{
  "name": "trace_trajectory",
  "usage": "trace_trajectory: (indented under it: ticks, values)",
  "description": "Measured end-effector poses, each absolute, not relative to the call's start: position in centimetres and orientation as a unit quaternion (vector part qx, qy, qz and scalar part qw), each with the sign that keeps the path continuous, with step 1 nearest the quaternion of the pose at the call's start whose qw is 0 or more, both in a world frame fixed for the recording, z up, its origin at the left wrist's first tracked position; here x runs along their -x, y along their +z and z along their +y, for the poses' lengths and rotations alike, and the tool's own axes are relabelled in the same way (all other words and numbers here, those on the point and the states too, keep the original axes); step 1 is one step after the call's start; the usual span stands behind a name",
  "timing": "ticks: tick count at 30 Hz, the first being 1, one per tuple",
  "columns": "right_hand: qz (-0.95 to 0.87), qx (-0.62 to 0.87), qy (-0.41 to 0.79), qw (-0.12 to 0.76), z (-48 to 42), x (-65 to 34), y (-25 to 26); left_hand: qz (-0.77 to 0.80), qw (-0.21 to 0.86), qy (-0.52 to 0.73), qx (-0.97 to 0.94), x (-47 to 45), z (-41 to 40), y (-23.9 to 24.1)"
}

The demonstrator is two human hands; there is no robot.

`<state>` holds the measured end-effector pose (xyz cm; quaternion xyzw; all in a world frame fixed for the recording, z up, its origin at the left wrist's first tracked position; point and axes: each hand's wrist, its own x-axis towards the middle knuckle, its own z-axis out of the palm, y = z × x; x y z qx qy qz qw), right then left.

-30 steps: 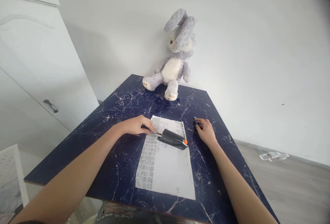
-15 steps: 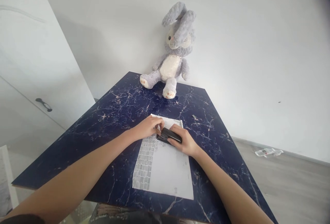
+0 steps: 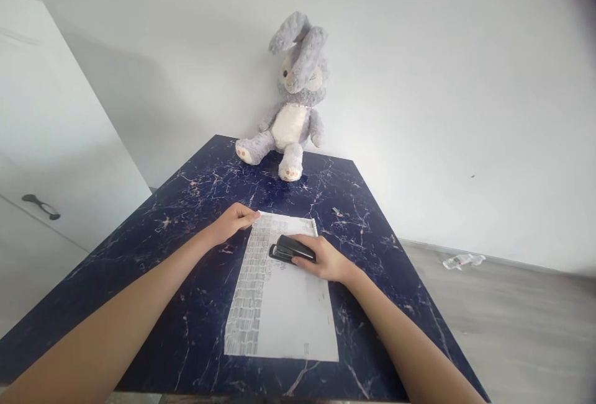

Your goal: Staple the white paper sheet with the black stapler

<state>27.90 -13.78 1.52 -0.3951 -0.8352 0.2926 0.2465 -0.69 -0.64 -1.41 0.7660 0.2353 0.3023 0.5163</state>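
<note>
The right hand [image 3: 326, 259] hides the stapler [image 3: 287, 248]'s rear end.

Single head-worn view, looking forward and down, near the table [image 3: 195, 187], facing the wall [image 3: 419, 81]

A black stapler [image 3: 289, 248] is gripped by the right hand [image 3: 326, 258] and rests on the upper part of a printed paper sheet [image 3: 279, 295]. The sheet's far left corner is touched by the fingertips of the left hand [image 3: 233, 221]. The sheet is laid flat on a dark blue marbled table [image 3: 186, 205]. A grey plush rabbit [image 3: 291, 103] is seated at the table's far edge, against the white wall [image 3: 442, 81]. A white cabinet [image 3: 46, 143] is seen at left.
</note>
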Motion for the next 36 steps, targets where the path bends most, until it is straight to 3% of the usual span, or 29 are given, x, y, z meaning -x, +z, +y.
trace_trajectory:
  ticks: [11, 14, 17, 21, 25, 30, 36]
  values:
    - [-0.798, 0.450, 0.354, 0.189, -18.0, -34.8, 3.1, 0.232, 0.564, 0.321, -0.724, 0.8, -0.8, -1.0]
    - [-0.743, 0.467, 0.365, 0.310, -17.9, -37.4, 2.1, 0.220, 0.580, 0.327, -0.713, 0.6, -0.8, -0.9]
    - [-0.690, 0.557, 0.252, 0.387, -15.4, -38.3, 1.1, 0.195, 0.620, 0.339, -0.680, 0.9, -0.6, -0.6]
    - [-0.744, 0.626, 0.109, 0.209, -10.9, -37.3, -0.4, 0.137, 0.719, 0.396, -0.554, 2.7, 0.2, -0.1]
    - [-0.760, 0.643, 0.070, 0.066, -8.7, -35.6, -2.2, 0.098, 0.759, 0.465, -0.444, 5.1, 1.1, 0.6]
    - [-0.759, 0.648, 0.056, 0.040, -7.1, -32.4, -2.9, 0.061, 0.754, 0.551, -0.352, 7.6, 1.8, 1.1]
    - [-0.815, 0.568, 0.076, 0.086, -2.4, -22.9, -2.5, -0.006, 0.715, 0.635, -0.294, 10.5, 2.3, 1.1]
